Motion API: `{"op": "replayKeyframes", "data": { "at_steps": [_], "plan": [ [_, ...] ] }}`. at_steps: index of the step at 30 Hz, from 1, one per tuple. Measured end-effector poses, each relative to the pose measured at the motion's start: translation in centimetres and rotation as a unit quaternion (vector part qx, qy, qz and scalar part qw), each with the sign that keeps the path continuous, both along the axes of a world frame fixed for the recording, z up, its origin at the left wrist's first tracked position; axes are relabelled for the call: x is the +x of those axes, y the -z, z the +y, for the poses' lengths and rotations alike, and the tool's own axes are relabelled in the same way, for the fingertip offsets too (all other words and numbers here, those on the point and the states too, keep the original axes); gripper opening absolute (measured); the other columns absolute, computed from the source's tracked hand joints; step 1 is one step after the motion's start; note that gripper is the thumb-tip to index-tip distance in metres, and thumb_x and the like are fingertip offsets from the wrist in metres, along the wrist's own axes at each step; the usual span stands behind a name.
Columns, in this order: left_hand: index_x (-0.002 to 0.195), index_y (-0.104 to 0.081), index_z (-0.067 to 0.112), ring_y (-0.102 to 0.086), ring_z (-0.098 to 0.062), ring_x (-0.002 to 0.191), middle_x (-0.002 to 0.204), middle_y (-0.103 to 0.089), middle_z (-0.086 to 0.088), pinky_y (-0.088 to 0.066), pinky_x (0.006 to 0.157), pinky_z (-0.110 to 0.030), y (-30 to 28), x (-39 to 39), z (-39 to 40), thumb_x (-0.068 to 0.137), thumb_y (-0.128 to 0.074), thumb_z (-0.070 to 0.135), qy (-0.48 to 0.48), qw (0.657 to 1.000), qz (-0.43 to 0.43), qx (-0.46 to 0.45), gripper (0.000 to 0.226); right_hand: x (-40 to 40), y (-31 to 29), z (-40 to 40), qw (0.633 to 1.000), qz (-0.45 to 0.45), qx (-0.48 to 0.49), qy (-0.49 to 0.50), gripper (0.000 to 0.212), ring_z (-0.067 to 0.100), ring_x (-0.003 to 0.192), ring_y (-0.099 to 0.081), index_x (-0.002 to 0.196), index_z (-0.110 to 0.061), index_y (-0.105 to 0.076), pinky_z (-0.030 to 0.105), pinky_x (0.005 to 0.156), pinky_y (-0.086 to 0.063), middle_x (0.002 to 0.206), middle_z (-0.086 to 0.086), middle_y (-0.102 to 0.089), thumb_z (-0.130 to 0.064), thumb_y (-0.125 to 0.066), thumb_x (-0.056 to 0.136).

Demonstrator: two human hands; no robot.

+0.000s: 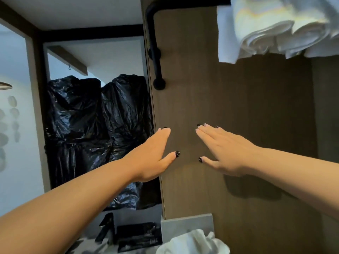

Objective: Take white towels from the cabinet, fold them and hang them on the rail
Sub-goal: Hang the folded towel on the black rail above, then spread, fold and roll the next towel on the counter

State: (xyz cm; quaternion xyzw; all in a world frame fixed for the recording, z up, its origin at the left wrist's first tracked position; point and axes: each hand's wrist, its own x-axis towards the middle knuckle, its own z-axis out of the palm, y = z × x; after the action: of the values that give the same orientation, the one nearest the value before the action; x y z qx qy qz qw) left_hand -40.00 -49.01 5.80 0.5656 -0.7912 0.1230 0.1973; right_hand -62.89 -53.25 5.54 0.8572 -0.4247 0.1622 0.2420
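Both hands empty, fingers straight, spread flat toward wood panel (201, 99); contact with panel unclear. My left hand (152, 154) at panel's left edge, thumb out. My right hand (222, 151) just beside it, thumb out, dark nail polish on both. Panel brown, matte, fine vertical grain. Black rail (156, 52) tubular, bent, mounted on panel above left hand. Folded white towels (275, 28), soft terry, hang top right, well above right hand. Crumpled white cloth (192, 242) at bottom edge. Shiny black plastic bags (97, 125) left.
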Motion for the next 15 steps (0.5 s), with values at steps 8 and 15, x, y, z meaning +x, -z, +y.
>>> {"op": "replayKeyframes", "data": {
  "at_steps": [8, 15],
  "plan": [
    [0.155, -0.004, 0.011, 0.004, -0.015, 0.151, 0.164, -0.007, -0.004, -0.009, 0.119, -0.028, 9.2, 1.2, -4.1, 0.102, -0.042, 0.04, 0.013, 0.999, 0.011, 0.046, 0.072, 2.1, 7.2, -5.0, 0.994, -0.04, 0.104, 0.005, 0.074, 0.018, 0.151, -0.001, 0.155, -0.013, -0.003, 0.034, 0.12, -0.012, 0.164, -0.001, -0.002, -0.048, -0.039, 0.1],
    [0.157, 0.003, 0.015, 0.004, -0.013, 0.151, 0.165, 0.003, -0.001, -0.005, 0.117, -0.024, 16.4, 1.9, -9.6, 0.102, -0.043, 0.042, 0.003, 0.995, 0.036, 0.097, 0.077, 1.7, 16.2, -11.3, 0.976, -0.069, 0.204, 0.004, 0.078, 0.016, 0.151, 0.0, 0.157, -0.018, 0.002, 0.025, 0.114, -0.001, 0.164, 0.0, 0.004, -0.048, -0.043, 0.1]
  ]
}}
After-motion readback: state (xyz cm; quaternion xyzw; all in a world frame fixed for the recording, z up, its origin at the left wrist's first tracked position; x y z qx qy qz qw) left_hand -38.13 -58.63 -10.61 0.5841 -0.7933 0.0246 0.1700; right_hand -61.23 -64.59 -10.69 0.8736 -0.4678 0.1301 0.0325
